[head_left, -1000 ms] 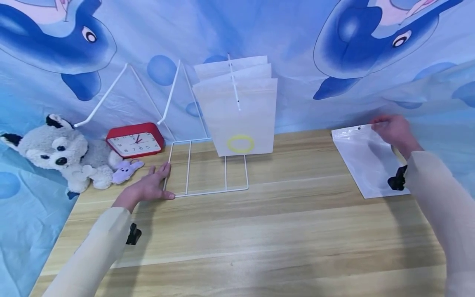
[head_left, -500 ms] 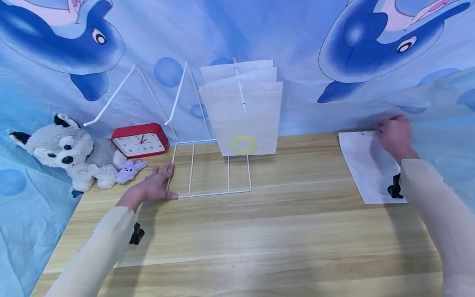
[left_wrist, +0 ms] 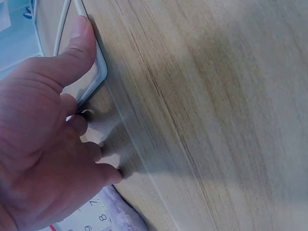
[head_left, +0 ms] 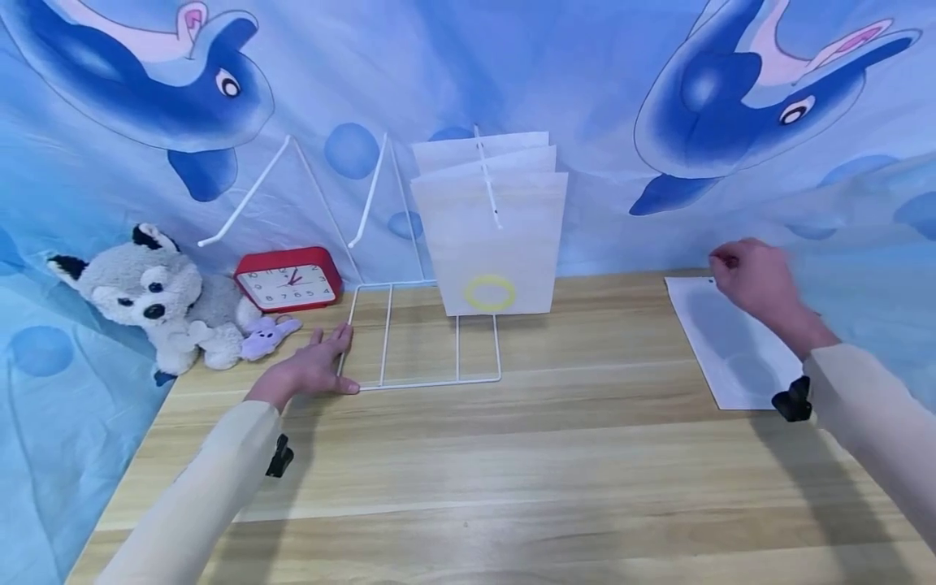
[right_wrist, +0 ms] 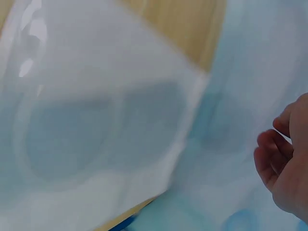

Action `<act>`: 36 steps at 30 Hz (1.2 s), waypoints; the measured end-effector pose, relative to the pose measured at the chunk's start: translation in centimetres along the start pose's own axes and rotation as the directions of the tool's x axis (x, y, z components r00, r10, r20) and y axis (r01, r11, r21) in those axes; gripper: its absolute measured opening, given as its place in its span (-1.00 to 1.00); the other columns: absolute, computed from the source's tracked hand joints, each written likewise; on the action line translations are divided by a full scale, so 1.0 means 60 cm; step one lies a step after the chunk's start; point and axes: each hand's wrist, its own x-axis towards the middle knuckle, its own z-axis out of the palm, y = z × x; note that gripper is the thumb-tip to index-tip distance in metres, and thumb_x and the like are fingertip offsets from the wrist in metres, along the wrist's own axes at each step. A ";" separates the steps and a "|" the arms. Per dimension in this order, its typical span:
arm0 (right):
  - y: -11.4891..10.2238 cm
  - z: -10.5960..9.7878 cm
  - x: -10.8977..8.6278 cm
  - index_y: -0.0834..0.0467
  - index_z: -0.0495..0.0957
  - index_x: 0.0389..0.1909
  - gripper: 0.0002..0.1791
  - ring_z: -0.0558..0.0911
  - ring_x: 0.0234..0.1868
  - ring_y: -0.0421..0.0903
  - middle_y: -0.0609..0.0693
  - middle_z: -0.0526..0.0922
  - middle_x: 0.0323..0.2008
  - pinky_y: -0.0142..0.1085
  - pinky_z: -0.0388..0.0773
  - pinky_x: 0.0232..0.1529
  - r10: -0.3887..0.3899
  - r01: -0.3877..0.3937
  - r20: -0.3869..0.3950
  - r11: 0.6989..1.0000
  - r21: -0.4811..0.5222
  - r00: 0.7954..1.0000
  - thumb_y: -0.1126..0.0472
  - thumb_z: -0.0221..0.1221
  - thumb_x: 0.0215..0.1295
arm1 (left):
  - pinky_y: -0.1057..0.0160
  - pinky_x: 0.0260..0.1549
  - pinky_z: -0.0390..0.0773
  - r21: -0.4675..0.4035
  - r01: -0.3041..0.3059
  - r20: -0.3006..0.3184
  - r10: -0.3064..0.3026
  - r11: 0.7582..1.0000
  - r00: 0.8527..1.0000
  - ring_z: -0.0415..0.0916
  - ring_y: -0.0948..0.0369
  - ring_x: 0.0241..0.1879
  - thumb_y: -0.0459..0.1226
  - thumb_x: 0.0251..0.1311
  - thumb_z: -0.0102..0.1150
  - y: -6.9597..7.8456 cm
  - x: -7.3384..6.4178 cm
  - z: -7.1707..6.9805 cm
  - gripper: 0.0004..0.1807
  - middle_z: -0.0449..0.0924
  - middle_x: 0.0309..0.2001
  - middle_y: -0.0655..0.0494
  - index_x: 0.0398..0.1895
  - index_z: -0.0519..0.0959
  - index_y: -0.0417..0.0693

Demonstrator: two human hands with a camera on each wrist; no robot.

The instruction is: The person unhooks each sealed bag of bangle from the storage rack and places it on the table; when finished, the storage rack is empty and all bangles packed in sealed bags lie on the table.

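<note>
A white wire display rack (head_left: 431, 382) stands left of the middle in the head view. My left hand (head_left: 310, 374) rests on the left end of its base; in the left wrist view the thumb (left_wrist: 79, 53) lies on the wire and the fingertips touch the table. On the rack's right prong hang several white pouches (head_left: 504, 244), the front one with a yellow ring. Another white pouch (head_left: 738, 349) with a hang hole lies at the right. Above its top edge is my right hand (head_left: 760, 284), fingers loosely curled; the right wrist view shows nothing between them.
A red alarm clock (head_left: 288, 280), a grey and white plush dog (head_left: 157, 296) and a small purple plush (head_left: 268, 337) stand left of the rack. Two more prongs (head_left: 373, 191) of the rack carry nothing. A blue dolphin-print cloth (head_left: 585, 97) hangs behind the wooden table (head_left: 475, 487).
My right hand has let go of the pouch's top edge and risen a little; the pouch now lies flatter. The left hand stays on the rack. The head view has shifted slightly.
</note>
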 end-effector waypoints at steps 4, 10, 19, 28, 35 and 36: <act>-0.089 -0.009 -0.001 0.40 0.65 -0.10 -0.79 0.66 -0.30 0.18 0.31 0.67 -0.22 -0.11 0.63 -0.31 -0.107 0.105 0.006 0.987 0.125 0.994 0.35 0.17 0.37 | -0.47 0.29 -0.22 -0.007 0.009 0.001 -0.009 1.000 1.000 -0.48 -0.41 0.46 -0.01 0.14 0.43 -0.004 -0.008 0.003 0.20 -0.32 0.57 -0.28 0.58 -0.18 -0.29; -0.217 -0.029 0.012 0.33 0.63 0.00 -0.76 0.64 -0.29 -0.28 0.19 0.72 -0.19 -0.62 0.48 -0.29 -0.210 0.194 -0.005 0.892 0.408 0.978 0.39 0.25 0.34 | -0.48 0.29 -0.22 -0.008 0.031 -0.001 -0.031 0.999 1.000 -0.48 -0.39 0.46 0.00 0.14 0.42 -0.010 -0.013 0.008 0.20 -0.32 0.58 -0.25 0.59 -0.18 -0.25; -0.315 -0.066 0.059 0.27 0.51 0.24 -0.59 0.64 0.06 -0.14 0.18 0.63 0.08 -0.44 0.56 0.03 -0.244 0.189 -0.031 0.661 0.726 0.969 0.43 0.19 0.38 | -0.45 0.31 -0.21 0.006 0.015 -0.011 -0.015 1.000 1.000 -0.46 -0.38 0.47 0.02 0.16 0.41 -0.003 0.000 -0.001 0.19 -0.31 0.58 -0.26 0.59 -0.18 -0.25; -0.348 -0.080 0.087 0.15 0.51 0.28 -0.53 0.63 0.09 -0.09 0.06 0.61 0.14 -0.37 0.57 0.06 -0.162 0.031 0.105 0.669 0.742 0.981 0.33 0.25 0.36 | -0.47 0.29 -0.22 0.014 0.012 -0.014 -0.011 1.000 1.000 -0.48 -0.37 0.47 0.02 0.18 0.39 0.002 0.007 -0.014 0.19 -0.33 0.58 -0.24 0.60 -0.20 -0.23; -0.359 -0.071 0.094 0.14 0.50 0.31 -0.53 0.61 0.11 -0.08 0.08 0.59 0.16 -0.34 0.57 0.06 -0.164 -0.025 0.149 0.588 0.808 0.975 0.34 0.22 0.39 | -0.48 0.29 -0.24 -0.012 0.022 -0.005 -0.022 1.000 1.000 -0.50 -0.36 0.48 -0.01 0.18 0.40 -0.003 0.000 -0.007 0.18 -0.35 0.58 -0.25 0.60 -0.21 -0.22; -0.360 -0.069 0.094 0.14 0.50 0.30 -0.53 0.61 0.12 -0.07 0.08 0.58 0.18 -0.34 0.58 0.06 -0.165 -0.027 0.152 0.586 0.810 0.975 0.34 0.22 0.39 | -0.47 0.29 -0.25 -0.011 0.020 -0.003 -0.020 1.000 1.000 -0.50 -0.36 0.48 -0.01 0.18 0.40 -0.005 -0.001 -0.004 0.18 -0.34 0.58 -0.25 0.60 -0.21 -0.22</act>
